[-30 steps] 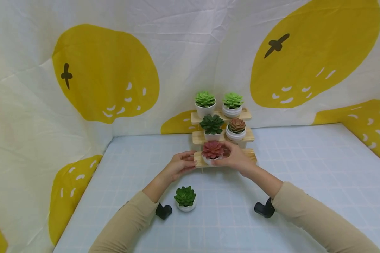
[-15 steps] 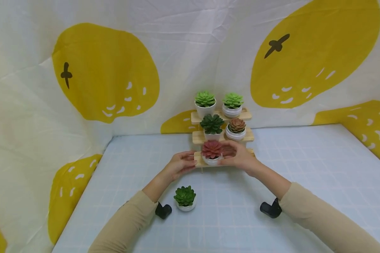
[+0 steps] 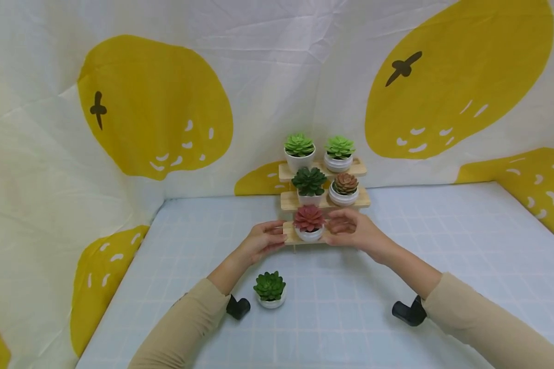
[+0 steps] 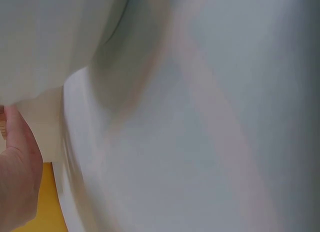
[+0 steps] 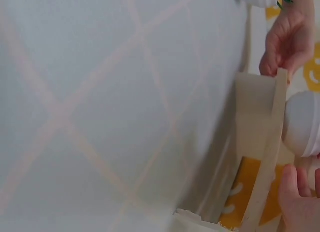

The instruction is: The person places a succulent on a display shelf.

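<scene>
A three-tier wooden plant stand (image 3: 288, 201) stands near the back wall. My left hand (image 3: 257, 242) pinches the left end of its lowest shelf. On that shelf's left half, a potted red succulent (image 3: 309, 219) sits upright in a white pot. Just right of it is my right hand (image 3: 361, 233), fingers loosely curved and holding nothing; a small gap seems to part it from the pot. In the right wrist view, the white pot (image 5: 302, 123) rests against the shelf board (image 5: 270, 147), beside my right fingers. The left wrist view catches only part of my left hand (image 4: 21, 167) at its edge.
Two light green succulents (image 3: 299, 145) fill the top shelf. The middle shelf holds a dark green succulent (image 3: 309, 182) and a brownish one (image 3: 345, 183). A green potted succulent (image 3: 270, 287) stands on the blue checked tablecloth (image 3: 332, 328), in front of the stand.
My right hand has let go of the red succulent's pot and drawn back to the right. The pot stays on the lowest shelf. My left hand has kept its place.
</scene>
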`<action>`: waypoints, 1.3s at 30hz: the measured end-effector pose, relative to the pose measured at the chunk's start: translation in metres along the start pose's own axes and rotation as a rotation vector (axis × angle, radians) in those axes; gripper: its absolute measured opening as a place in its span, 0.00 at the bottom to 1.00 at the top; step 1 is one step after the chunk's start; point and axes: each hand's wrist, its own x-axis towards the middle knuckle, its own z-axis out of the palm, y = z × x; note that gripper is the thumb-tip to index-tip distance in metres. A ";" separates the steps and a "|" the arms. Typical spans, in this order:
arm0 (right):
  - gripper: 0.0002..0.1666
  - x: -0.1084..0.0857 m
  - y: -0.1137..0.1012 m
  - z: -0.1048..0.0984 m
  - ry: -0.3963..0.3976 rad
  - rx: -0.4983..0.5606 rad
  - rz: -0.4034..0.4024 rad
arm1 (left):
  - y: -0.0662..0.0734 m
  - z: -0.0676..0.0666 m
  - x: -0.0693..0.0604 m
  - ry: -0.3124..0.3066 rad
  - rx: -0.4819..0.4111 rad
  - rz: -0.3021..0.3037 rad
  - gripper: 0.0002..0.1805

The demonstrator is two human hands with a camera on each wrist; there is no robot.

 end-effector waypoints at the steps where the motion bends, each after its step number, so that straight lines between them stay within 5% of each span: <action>1: 0.35 -0.001 0.001 0.000 -0.005 0.008 0.000 | 0.000 0.000 0.000 -0.001 -0.001 0.001 0.27; 28: 0.33 -0.013 0.017 0.046 -0.287 0.077 -0.078 | 0.001 0.001 -0.001 -0.016 -0.005 0.011 0.27; 39: 0.34 -0.005 0.022 0.086 -0.392 0.071 -0.070 | 0.000 -0.001 -0.003 -0.036 0.008 0.037 0.27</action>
